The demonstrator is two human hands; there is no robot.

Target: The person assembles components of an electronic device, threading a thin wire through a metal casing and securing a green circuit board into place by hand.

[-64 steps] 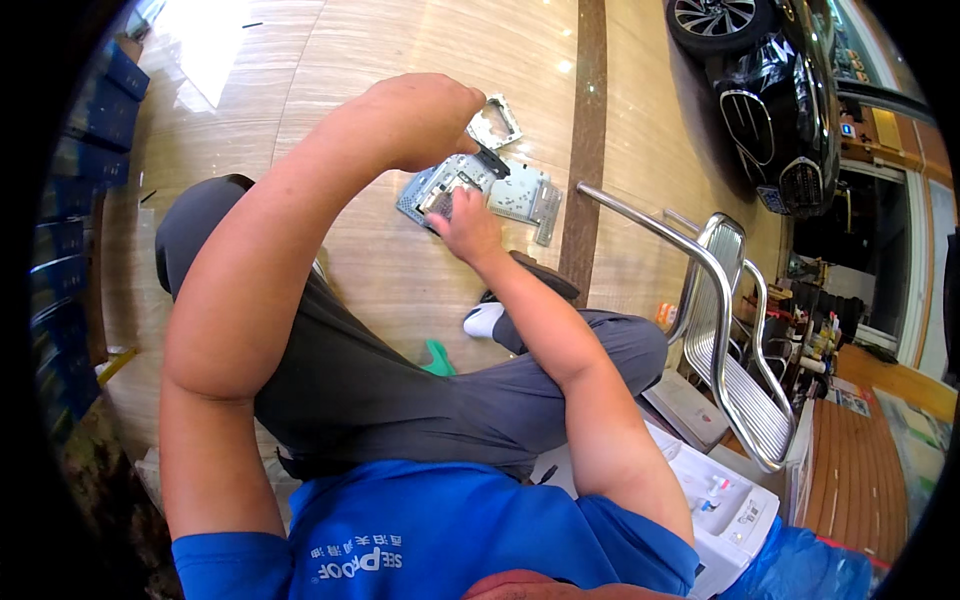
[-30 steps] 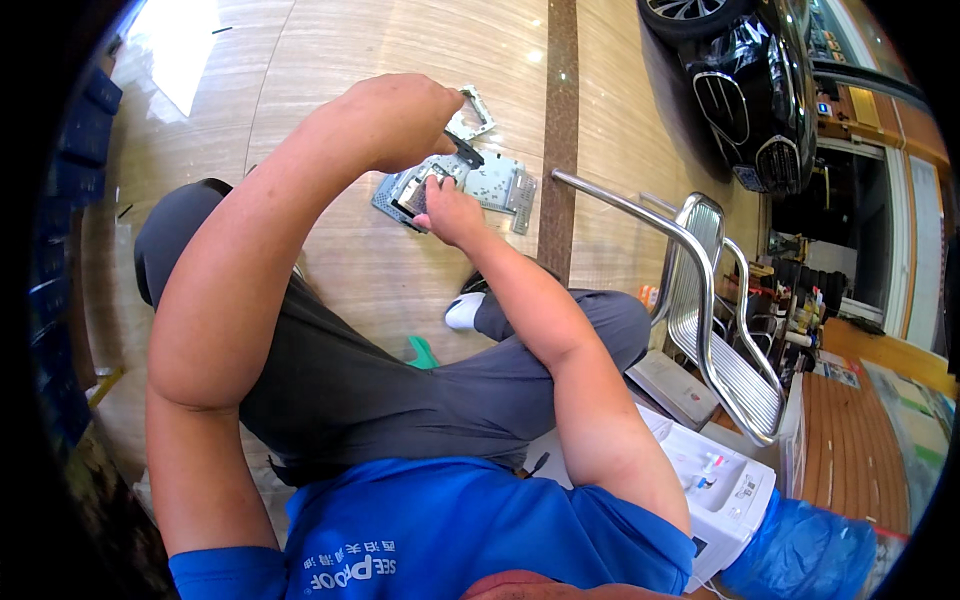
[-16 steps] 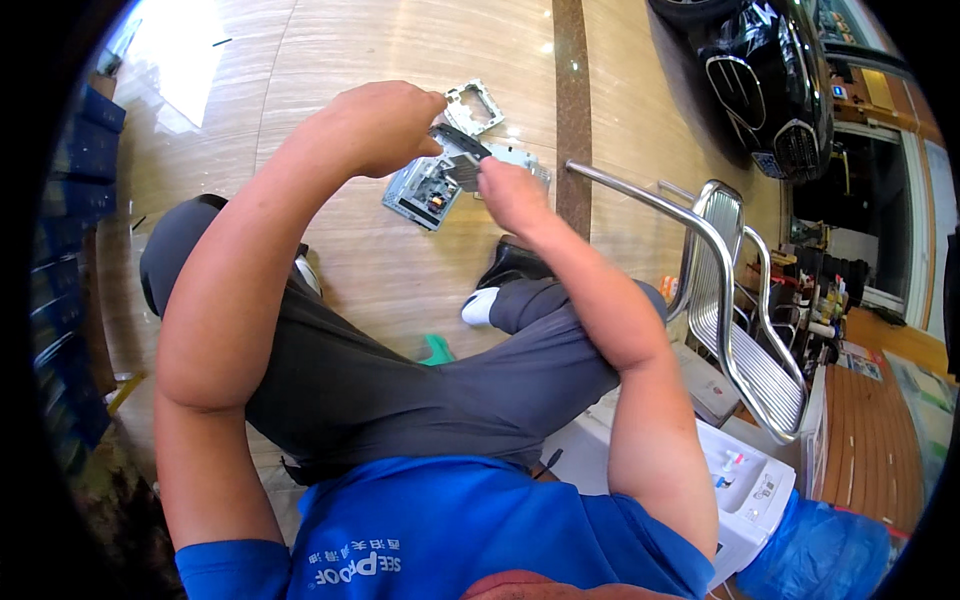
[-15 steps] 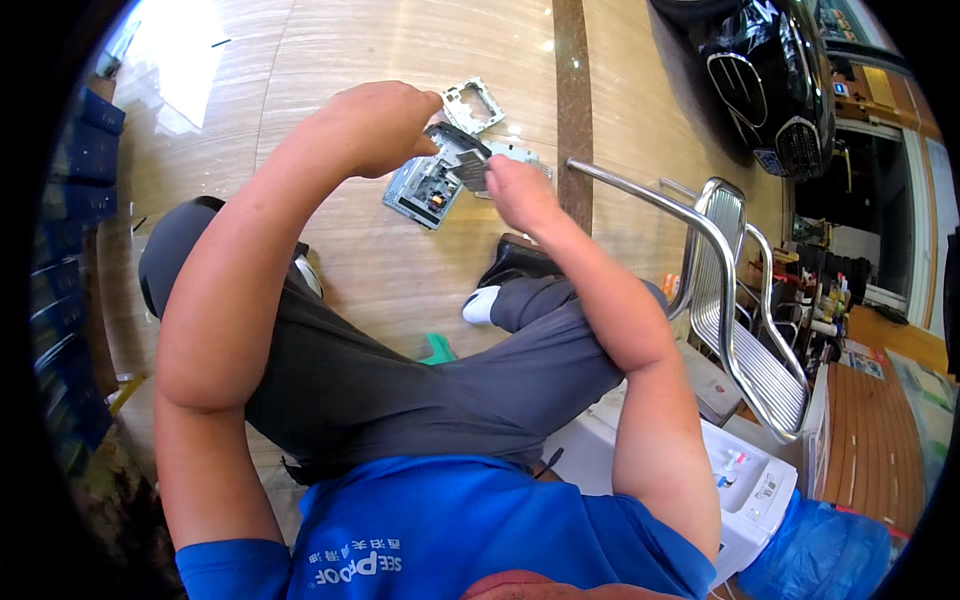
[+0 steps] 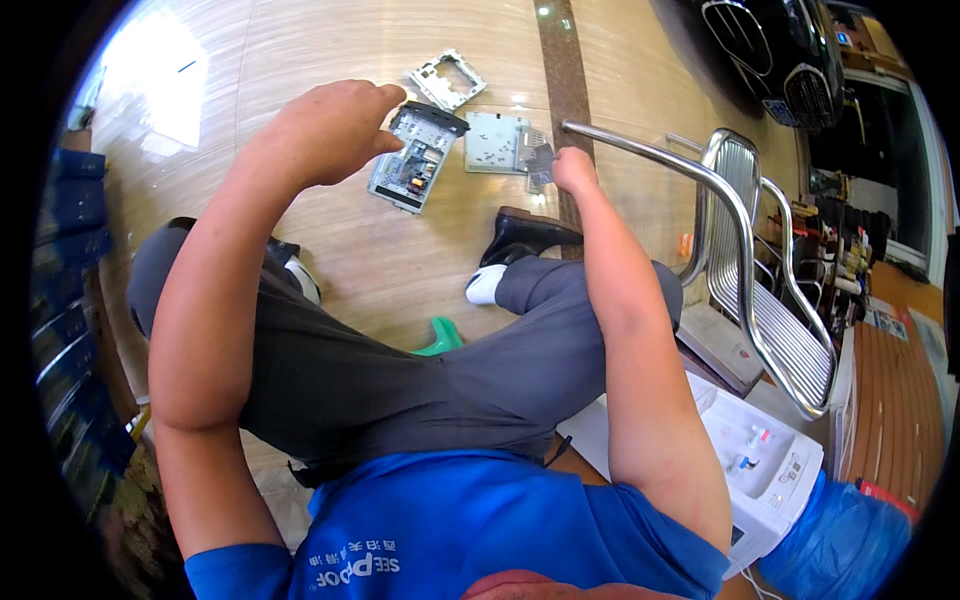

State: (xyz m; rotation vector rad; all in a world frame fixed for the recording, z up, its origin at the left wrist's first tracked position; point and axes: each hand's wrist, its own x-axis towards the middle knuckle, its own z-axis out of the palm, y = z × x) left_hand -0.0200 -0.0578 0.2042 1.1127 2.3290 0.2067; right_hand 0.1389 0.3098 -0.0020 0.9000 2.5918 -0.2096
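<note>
An opened electronic unit [image 5: 412, 165] with a metal chassis, exposed circuit parts and a black front panel lies on the floor ahead of me. At its left edge is my left hand [image 5: 335, 125], thumb and fingers apart, the thumb tip over the casing. To the right, my right hand [image 5: 574, 170] has its fingers closed on a thin grey slotted metal plate [image 5: 540, 162]. That plate overlaps a flat metal cover [image 5: 493, 142] dotted with holes. Beyond the unit lies a pale rectangular frame [image 5: 433, 88] with an open middle.
A chrome-armed metal chair [image 5: 735, 220] stands at my right, with a white water dispenser [image 5: 765, 465] nearer. Between my legs sits a green object [image 5: 440, 336], partly hidden. My black shoe [image 5: 520, 232] is close to the parts. Blue boxes [image 5: 75, 240] line the left side.
My right hand has moved right, away from the unit, carrying the slotted plate to the metal cover. My left hand has shifted slightly left, and its thumb and fingers now show apart.
</note>
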